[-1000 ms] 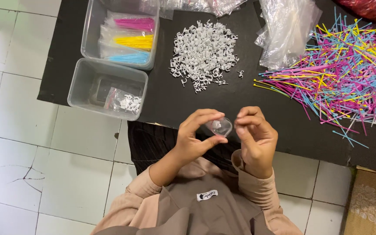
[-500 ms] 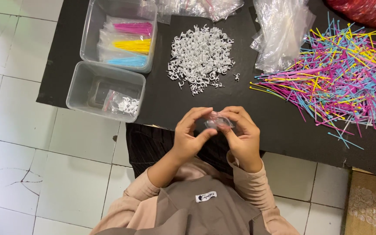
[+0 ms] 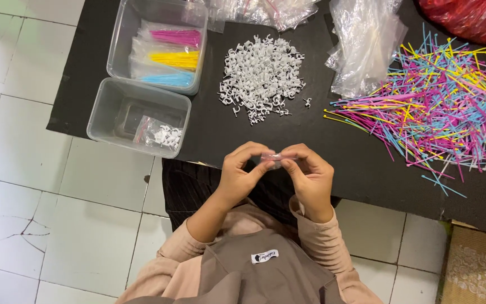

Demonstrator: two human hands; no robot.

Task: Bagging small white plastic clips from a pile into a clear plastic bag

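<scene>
While the black bench (image 3: 209,135) carries a spread of coloured ties (image 3: 440,107) and a heap of white clips (image 3: 262,76), both hands meet at its near edge: left hand (image 3: 242,174) and right hand (image 3: 309,174) each have their grip pinched closed on one small clear bag (image 3: 271,157), caught between the fingertips.

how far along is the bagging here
Done: one filled bag of white clips lies in the lower tub. In hand: left hand and right hand pinch a small clear bag between them. Left: a big clip pile on the table.
</scene>
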